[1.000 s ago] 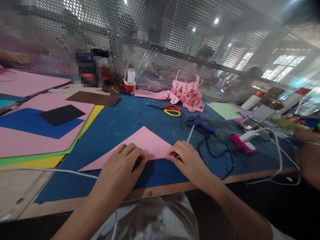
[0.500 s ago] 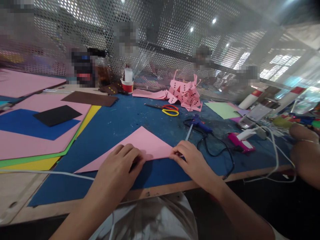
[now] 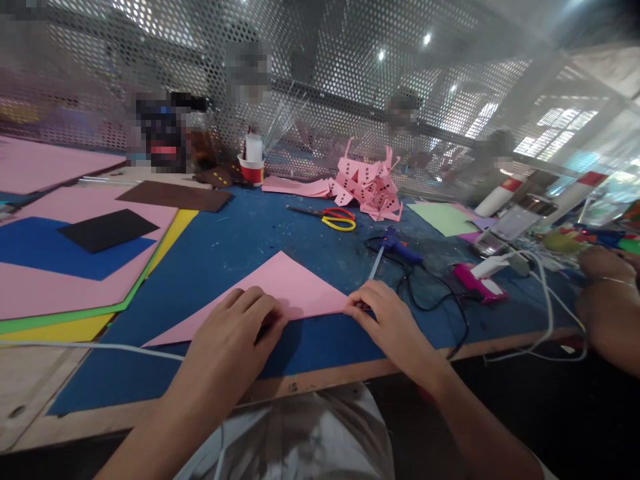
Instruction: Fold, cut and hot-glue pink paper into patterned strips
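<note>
A pink paper triangle (image 3: 295, 287) lies flat on the blue table mat (image 3: 320, 347), its peak pointing away from me. My left hand (image 3: 240, 327) rests on the paper's lower left part, fingers curled and thumb near its front edge. At the right corner of the triangle, my right hand (image 3: 383, 313) has thumb and fingers pinched together on the paper. Just behind that hand is a blue glue gun (image 3: 400, 245) with a clear stick. Scissors (image 3: 339, 219) with red and yellow handles lie farther back.
Stacked coloured sheets (image 3: 85, 290) lie at the left, cut pink pieces (image 3: 370, 187) and a paper cup (image 3: 251, 170) at the back. A magenta power strip (image 3: 480, 283) with cables sits right. Another person's arm (image 3: 607, 313) is at the right edge.
The whole view has shifted slightly. My right hand sits a little farther out at the triangle's right corner; my left hand stays nearly the same on the paper.
</note>
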`<state>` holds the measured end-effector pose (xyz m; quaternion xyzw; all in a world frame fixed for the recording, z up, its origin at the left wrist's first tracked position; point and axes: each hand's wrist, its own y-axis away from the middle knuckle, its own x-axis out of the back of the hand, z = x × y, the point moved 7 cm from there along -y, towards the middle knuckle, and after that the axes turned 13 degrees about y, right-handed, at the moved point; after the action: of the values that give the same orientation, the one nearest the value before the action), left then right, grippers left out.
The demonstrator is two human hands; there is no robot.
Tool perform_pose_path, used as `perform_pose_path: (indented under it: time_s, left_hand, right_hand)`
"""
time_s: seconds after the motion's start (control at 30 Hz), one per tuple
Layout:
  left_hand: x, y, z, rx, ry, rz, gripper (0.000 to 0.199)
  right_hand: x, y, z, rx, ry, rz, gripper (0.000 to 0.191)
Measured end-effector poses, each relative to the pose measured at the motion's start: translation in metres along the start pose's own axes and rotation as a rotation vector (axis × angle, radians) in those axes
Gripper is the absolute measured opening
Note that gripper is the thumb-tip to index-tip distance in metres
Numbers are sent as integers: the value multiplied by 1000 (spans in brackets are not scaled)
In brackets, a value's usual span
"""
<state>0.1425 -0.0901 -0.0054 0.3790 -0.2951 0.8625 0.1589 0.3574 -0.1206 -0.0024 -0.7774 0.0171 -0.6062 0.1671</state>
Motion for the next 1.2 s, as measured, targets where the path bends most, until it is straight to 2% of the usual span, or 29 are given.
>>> perform_pose_path:
  time_s: [0.53,0.7,0.8,0.9,1.03,1.2]
  left_hand:
    - [0,0,0,-5,-2,12,15]
    - [0,0,0,10,-15,-9,16]
    - [-1,0,0,17,-35,-23,16]
    - [-2,0,0,22,-37,-33,16]
    - [-2,0,0,15,-28,-28,17]
    - [-1,1,0,21,-11,-14,16]
  right_hand:
    - [0,6,14,-36,-5,38,7]
    - [3,7,11,-39,65,28,9]
    - [10,7,0,-29,157,40,10]
    - [12,2,-24,30,198,46,11]
    - [-4,-11,-58,186,141,-27,15]
    - [-18,-24,-67,207,155,-9,14]
